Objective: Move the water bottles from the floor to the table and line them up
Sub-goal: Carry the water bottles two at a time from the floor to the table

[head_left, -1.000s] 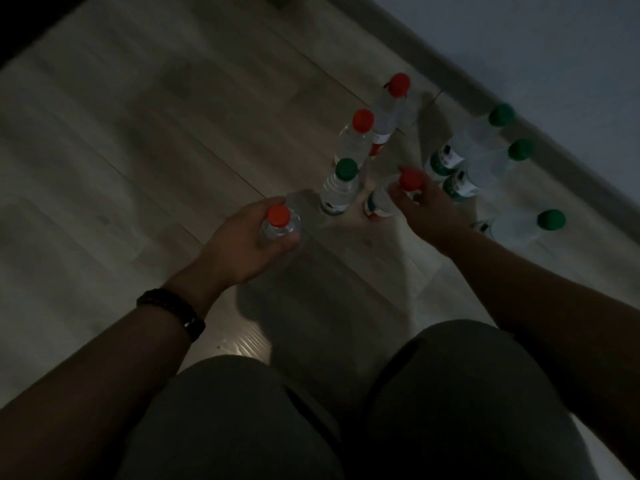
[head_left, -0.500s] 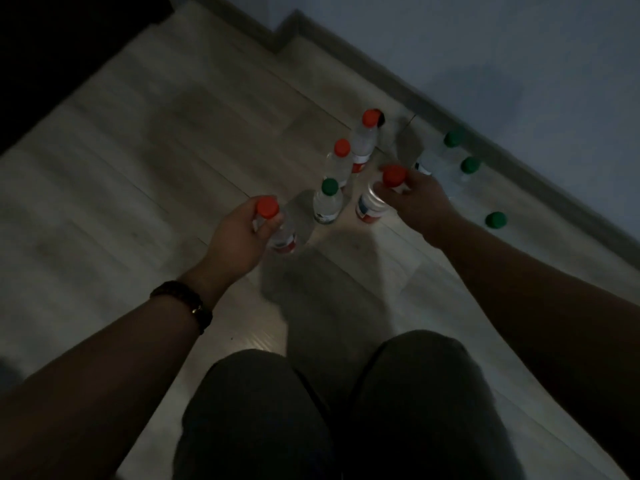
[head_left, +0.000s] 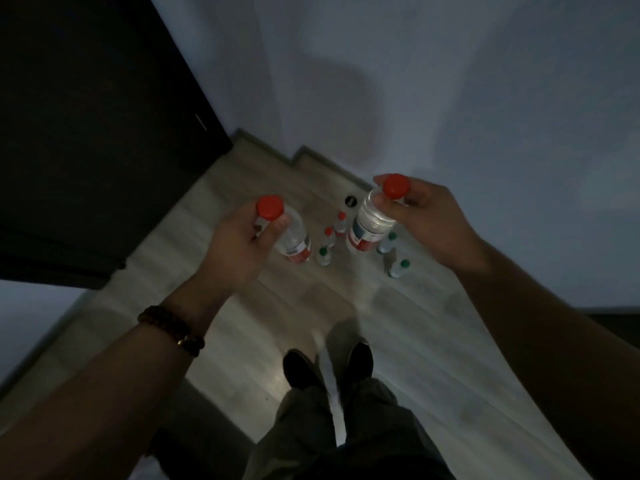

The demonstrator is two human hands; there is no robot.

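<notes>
Bottles are being carried in both hands: the left hand (head_left: 239,247) is curling its fingers and thumb around the neck of a clear plastic water bottle with a red screw cap and a red-and-white label (head_left: 289,237), and the right hand (head_left: 426,220) is pinching the neck of a second clear red-capped bottle with a similar label (head_left: 369,225) just under its cap. Both are hanging in the air above the pale wood-plank floor (head_left: 398,323), well clear of it, with the person standing over dark shoes (head_left: 329,368). Judging by this, the lift is done and the carry is in hand; the next move is calling for a turn toward the table, which is not showing anywhere in view, and for setting both down upright side by side. Each bottle's long axis is running steeply, cap toward the camera and base toward the floor, the two bases leaning slightly inward. Down on the planks, small red-capped bottles (head_left: 334,230) and green-capped bottles (head_left: 398,268) are standing upright near the grey wall (head_left: 450,81), waiting for later trips
</notes>
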